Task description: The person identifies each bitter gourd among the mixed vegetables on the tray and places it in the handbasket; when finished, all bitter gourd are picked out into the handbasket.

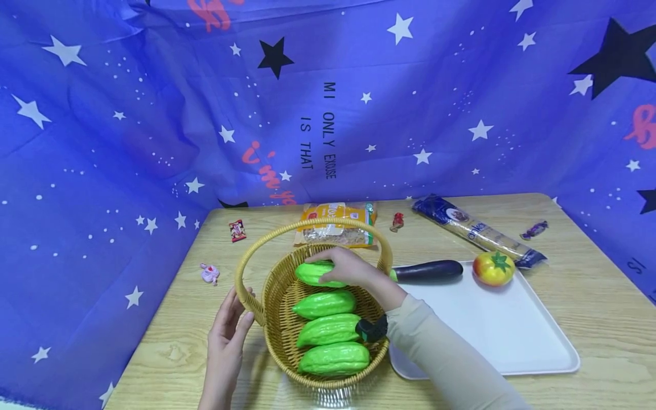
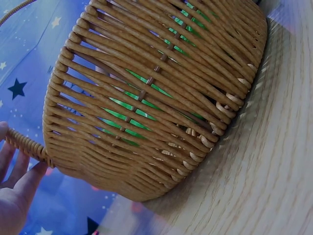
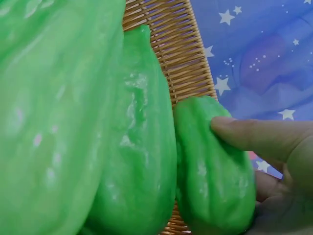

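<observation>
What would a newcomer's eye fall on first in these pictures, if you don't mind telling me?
Most likely the woven wicker basket with its arched handle at the middle of the wooden table, holding four bright green bumpy gourds. The right hand grips the farthest green gourd, while the left hand rests on the handle. To the right, a white plastic tray carries a dark purple aubergine and a red-yellow tomato.

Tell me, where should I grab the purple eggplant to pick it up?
Probably around its thick middle, coming down from above. The eggplant lies flat at the far edge of the white tray, long side across, its top bare. Fingers can close over its narrow width; the tomato sits near one end.
</observation>
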Motion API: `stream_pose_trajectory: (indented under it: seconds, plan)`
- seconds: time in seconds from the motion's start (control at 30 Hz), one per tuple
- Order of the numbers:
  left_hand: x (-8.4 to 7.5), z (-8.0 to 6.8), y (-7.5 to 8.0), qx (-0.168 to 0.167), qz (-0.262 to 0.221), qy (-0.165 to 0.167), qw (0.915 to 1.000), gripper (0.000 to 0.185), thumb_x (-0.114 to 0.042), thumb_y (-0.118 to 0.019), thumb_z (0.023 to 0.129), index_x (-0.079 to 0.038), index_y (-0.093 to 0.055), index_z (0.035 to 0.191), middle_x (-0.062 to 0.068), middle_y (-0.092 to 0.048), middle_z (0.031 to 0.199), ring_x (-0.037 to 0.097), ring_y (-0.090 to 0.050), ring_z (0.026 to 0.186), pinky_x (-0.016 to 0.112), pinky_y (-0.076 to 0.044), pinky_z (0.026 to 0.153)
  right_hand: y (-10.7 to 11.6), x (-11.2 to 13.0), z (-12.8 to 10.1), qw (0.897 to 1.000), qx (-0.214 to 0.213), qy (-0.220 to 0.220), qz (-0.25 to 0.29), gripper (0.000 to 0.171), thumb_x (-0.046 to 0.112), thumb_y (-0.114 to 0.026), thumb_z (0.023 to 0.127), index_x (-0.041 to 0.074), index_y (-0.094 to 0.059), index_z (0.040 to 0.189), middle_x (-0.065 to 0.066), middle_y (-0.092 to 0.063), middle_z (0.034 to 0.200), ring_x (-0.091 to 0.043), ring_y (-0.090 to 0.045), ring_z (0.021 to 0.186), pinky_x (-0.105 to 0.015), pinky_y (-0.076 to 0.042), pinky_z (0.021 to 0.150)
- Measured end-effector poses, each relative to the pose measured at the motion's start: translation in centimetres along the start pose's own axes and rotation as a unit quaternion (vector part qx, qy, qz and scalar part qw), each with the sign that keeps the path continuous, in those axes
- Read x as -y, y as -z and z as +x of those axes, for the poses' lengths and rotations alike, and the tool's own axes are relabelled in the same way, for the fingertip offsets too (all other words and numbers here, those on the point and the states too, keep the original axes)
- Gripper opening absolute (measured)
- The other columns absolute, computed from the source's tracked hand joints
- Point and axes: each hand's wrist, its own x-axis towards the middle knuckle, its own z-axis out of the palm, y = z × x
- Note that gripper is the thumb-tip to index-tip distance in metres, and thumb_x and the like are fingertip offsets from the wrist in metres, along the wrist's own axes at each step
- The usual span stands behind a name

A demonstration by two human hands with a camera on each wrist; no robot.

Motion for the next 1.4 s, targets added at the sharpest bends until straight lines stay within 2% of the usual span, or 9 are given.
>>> stream_pose_trajectory:
  seconds: [0.13,0.23,0.3,0.83,1.0,1.07,1.2,1.3,1.4]
  plan:
    - [0.11,0.0,-0.09,0.005,-0.001,-0.011,0.9999,0.054,-0.002,-0.052,0.094,-0.011,-0.036,0.144,-0.006,-0.057,0.13,-0.001,-0.054,0.119,0.012,-0.044,0.101,-0.19,-0.22,0.04,1.0,0.017,-0.015,-0.009,0.049,0.008,-0.07,0.083,0.021,-0.059,0.129,-0.004,-0.051,0.14,-0.022,-0.06,0.096,-0.032,-0.053,0.078]
    - [0.13,0.06,-0.18,0.011,-0.004,-0.019,0.9998,0.053,-0.003,-0.052,0.094,-0.011,-0.037,0.144,-0.007,-0.058,0.13,-0.001,-0.054,0.119,0.012,-0.044,0.1,-0.25,-0.36,0.03,0.999,0.029,-0.018,-0.007,0.046,0.008,-0.068,0.084,0.019,-0.059,0.128,-0.005,-0.051,0.14,-0.026,-0.044,0.133,-0.042,-0.045,0.105]
    - [0.09,0.07,-0.2,0.01,-0.005,-0.023,0.9997,0.053,-0.003,-0.052,0.094,-0.01,-0.037,0.144,-0.01,-0.058,0.128,-0.001,-0.054,0.119,0.012,-0.044,0.1,-0.29,-0.46,0.1,0.999,0.037,-0.019,-0.002,0.046,0.007,-0.067,0.085,0.019,-0.058,0.129,-0.005,-0.05,0.142,-0.027,-0.041,0.135,-0.044,-0.04,0.11]
    - [0.16,0.18,-0.19,0.008,-0.009,-0.027,0.9996,0.053,-0.002,-0.052,0.094,-0.01,-0.037,0.144,0.0,-0.057,0.132,0.001,-0.054,0.119,0.013,-0.044,0.1,-0.55,-1.04,0.49,0.998,0.058,-0.021,-0.005,0.037,0.005,-0.065,0.086,0.021,-0.066,0.12,-0.007,-0.055,0.136,-0.024,-0.054,0.12,-0.023,-0.043,0.059]
    - [0.16,0.15,-0.08,0.008,-0.007,-0.023,0.9997,0.053,-0.002,-0.052,0.094,-0.01,-0.036,0.144,0.011,-0.053,0.135,0.0,-0.054,0.119,0.013,-0.044,0.101,-0.61,-1.03,0.48,0.998,0.059,-0.019,-0.008,0.036,0.007,-0.065,0.086,0.022,-0.066,0.119,-0.005,-0.057,0.135,-0.025,-0.052,0.124,-0.021,-0.042,0.059]
    - [0.16,0.15,-0.04,0.007,-0.006,-0.021,0.9997,0.053,-0.002,-0.052,0.094,-0.01,-0.036,0.144,0.009,-0.054,0.135,0.0,-0.054,0.12,0.013,-0.044,0.101,-0.65,-1.03,0.49,0.998,0.062,-0.018,-0.004,0.034,0.01,-0.065,0.088,0.022,-0.066,0.12,-0.006,-0.058,0.133,-0.021,-0.063,0.099,-0.021,-0.04,0.056]
    - [0.12,0.14,0.02,0.005,-0.004,-0.015,0.9999,0.053,-0.003,-0.053,0.094,-0.011,-0.037,0.144,0.002,-0.056,0.134,0.0,-0.053,0.12,0.012,-0.044,0.101,-0.72,-1.04,0.57,0.998,0.062,-0.013,0.014,0.031,0.022,-0.06,0.092,0.019,-0.064,0.123,-0.006,-0.058,0.132,-0.013,-0.049,0.065,-0.023,-0.04,0.056]
    - [0.07,0.11,0.05,0.004,-0.002,-0.015,0.9999,0.053,-0.003,-0.053,0.094,-0.011,-0.037,0.144,0.005,-0.055,0.134,0.0,-0.054,0.119,0.013,-0.044,0.1,-0.78,-1.04,0.58,0.998,0.051,-0.012,0.031,0.035,0.029,-0.058,0.093,0.015,-0.061,0.126,-0.007,-0.055,0.136,-0.015,-0.06,0.089,-0.028,-0.049,0.071]
    - [0.05,0.07,0.09,0.004,-0.001,-0.016,0.9999,0.053,-0.002,-0.053,0.094,-0.011,-0.037,0.144,0.001,-0.057,0.132,0.0,-0.054,0.119,0.013,-0.044,0.1,-0.86,-0.92,0.51,0.999,0.03,-0.019,0.038,0.039,0.034,-0.058,0.093,0.017,-0.058,0.129,-0.006,-0.053,0.138,-0.023,-0.054,0.121,-0.037,-0.051,0.088]
